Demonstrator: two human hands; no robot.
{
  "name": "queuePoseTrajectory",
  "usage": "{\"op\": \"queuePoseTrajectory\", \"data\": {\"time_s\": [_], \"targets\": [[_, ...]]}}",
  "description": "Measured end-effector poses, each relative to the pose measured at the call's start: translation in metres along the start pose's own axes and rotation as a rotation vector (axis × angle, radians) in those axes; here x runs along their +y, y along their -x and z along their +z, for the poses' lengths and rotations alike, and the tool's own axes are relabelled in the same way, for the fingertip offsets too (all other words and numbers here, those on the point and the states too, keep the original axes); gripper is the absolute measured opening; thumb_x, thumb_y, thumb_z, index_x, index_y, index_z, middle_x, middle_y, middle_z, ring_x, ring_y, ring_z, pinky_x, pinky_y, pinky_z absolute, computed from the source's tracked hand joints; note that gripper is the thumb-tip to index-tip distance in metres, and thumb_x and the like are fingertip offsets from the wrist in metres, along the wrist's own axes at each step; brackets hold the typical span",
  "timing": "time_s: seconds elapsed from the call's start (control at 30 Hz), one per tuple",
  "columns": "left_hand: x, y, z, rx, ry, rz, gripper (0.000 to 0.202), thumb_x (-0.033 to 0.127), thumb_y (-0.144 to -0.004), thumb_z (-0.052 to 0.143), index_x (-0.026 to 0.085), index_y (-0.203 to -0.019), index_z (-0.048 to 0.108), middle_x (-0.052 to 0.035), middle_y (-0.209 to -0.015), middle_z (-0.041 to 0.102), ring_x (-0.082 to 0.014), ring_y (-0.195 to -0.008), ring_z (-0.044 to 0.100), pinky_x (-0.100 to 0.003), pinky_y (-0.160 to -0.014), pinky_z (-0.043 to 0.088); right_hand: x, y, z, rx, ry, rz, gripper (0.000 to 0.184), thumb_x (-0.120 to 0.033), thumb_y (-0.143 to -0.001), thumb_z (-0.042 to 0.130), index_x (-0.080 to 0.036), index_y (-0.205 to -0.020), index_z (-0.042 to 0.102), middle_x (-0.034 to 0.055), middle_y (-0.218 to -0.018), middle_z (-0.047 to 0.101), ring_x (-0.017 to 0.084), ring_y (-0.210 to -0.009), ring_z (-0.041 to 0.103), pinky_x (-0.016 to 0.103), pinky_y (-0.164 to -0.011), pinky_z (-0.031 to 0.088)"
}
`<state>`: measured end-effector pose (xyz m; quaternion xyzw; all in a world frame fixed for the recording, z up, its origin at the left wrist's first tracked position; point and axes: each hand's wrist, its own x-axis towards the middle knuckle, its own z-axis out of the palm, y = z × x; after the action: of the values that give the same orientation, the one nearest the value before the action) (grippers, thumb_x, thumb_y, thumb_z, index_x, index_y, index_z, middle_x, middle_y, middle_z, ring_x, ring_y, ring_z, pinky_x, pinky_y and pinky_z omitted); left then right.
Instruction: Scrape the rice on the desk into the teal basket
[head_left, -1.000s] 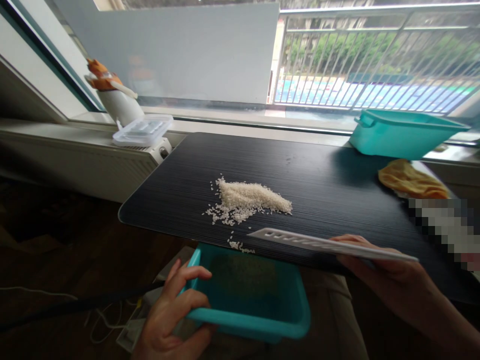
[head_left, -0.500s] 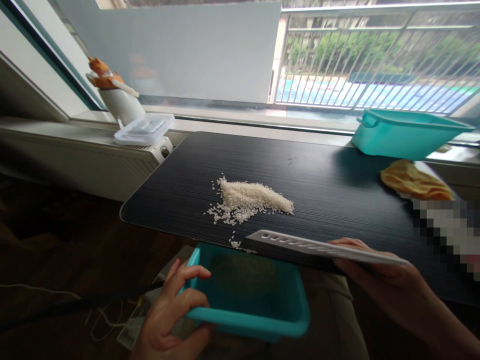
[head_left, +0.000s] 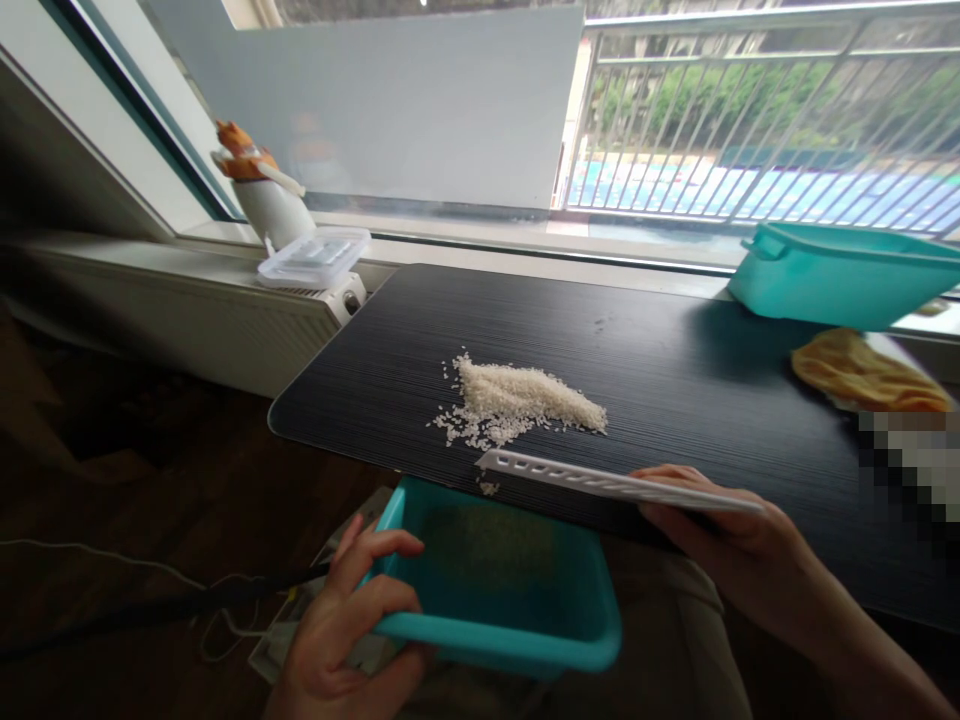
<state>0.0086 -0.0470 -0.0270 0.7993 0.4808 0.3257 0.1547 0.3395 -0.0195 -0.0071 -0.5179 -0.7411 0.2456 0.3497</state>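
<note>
The left hand [head_left: 349, 620] grips the near-left rim of a teal tub [head_left: 502, 585], thumb inside, held just below the desk's [head_left: 675, 370] front edge. Above it, a pile of rice [head_left: 525, 400] lies near that edge, with bare desk all around. The right hand [head_left: 720, 530] pinches a white slotted board [head_left: 607, 481] at its right end; the board's long axis runs left-right, its free end pointing left, just in front of the rice.

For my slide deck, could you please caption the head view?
Left hand holds a teal tray below the black table edge; right hand holds a white slotted board beside spilled rice.
</note>
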Motion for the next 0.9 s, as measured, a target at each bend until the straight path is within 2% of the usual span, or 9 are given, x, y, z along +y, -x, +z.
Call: {"op": "queuePoseTrajectory", "data": {"time_s": [0.1,0.17,0.3,0.4,0.53,0.7,0.9], "targets": [[0.001,0.003,0.001,0.031,0.02,-0.022,0.012,0.011,-0.071,0.057,0.023,-0.072,0.057,-0.0017,-0.108,0.059,-0.0194,-0.115,0.053,-0.042,-0.114,0.02,-0.011,0.001,0.0,-0.083,-0.072,-0.009,0.022,-0.021,-0.089,0.052,-0.029,-0.102,0.067,0.0012,-0.098,0.071,0.019,-0.092,0.065,0.029,-0.08,0.053],[0.002,0.003,0.002,0.061,0.046,-0.045,0.011,0.011,-0.072,0.056,0.022,-0.072,0.057,-0.0019,-0.108,0.059,-0.0191,-0.113,0.054,-0.044,-0.114,0.019,-0.014,0.004,-0.003,-0.09,-0.089,0.01,0.021,-0.023,-0.09,0.05,-0.028,-0.101,0.067,0.0026,-0.099,0.071,0.021,-0.094,0.064,0.03,-0.08,0.053],[0.004,0.002,0.001,0.048,0.035,-0.039,0.009,0.013,-0.069,0.058,0.022,-0.067,0.058,-0.0009,-0.103,0.063,-0.0187,-0.105,0.059,-0.044,-0.114,0.022,-0.004,0.006,-0.008,0.082,0.021,0.075,0.017,-0.029,-0.086,0.055,-0.029,-0.094,0.07,0.0011,-0.096,0.071,0.022,-0.088,0.067,0.031,-0.079,0.055],[0.003,0.0,-0.001,0.027,-0.003,-0.005,0.007,0.015,-0.067,0.061,0.022,-0.065,0.059,-0.0005,-0.101,0.065,-0.0195,-0.106,0.06,-0.041,-0.112,0.026,0.008,-0.003,-0.009,0.196,0.076,0.101,0.016,-0.035,-0.083,0.058,-0.027,-0.089,0.071,0.001,-0.093,0.072,0.023,-0.085,0.068,0.034,-0.079,0.056],[0.004,-0.001,-0.003,0.027,-0.03,-0.003,0.005,0.018,-0.067,0.061,0.022,-0.064,0.059,-0.0003,-0.1,0.067,-0.0194,-0.105,0.062,-0.038,-0.111,0.03,0.013,-0.017,-0.004,0.133,0.072,0.107,0.02,-0.036,-0.084,0.057,-0.025,-0.094,0.07,0.0022,-0.098,0.072,0.024,-0.09,0.068,0.035,-0.081,0.056],[0.007,-0.003,-0.005,0.024,-0.033,-0.006,0.008,0.015,-0.067,0.059,0.023,-0.066,0.06,-0.0003,-0.095,0.069,-0.0205,-0.105,0.062,-0.041,-0.111,0.031,0.003,-0.025,0.004,0.036,0.049,0.066,0.017,-0.03,-0.085,0.058,-0.025,-0.096,0.07,0.0018,-0.097,0.072,0.021,-0.086,0.067,0.032,-0.08,0.055],[0.004,-0.008,-0.006,0.013,-0.026,-0.015,0.008,0.015,-0.066,0.059,0.023,-0.066,0.06,-0.0007,-0.095,0.069,-0.0216,-0.104,0.063,-0.041,-0.108,0.035,0.005,-0.017,-0.007,-0.034,0.006,0.036,0.02,-0.026,-0.088,0.054,-0.028,-0.102,0.068,0.0012,-0.1,0.07,0.02,-0.091,0.065,0.03,-0.081,0.053]]}}
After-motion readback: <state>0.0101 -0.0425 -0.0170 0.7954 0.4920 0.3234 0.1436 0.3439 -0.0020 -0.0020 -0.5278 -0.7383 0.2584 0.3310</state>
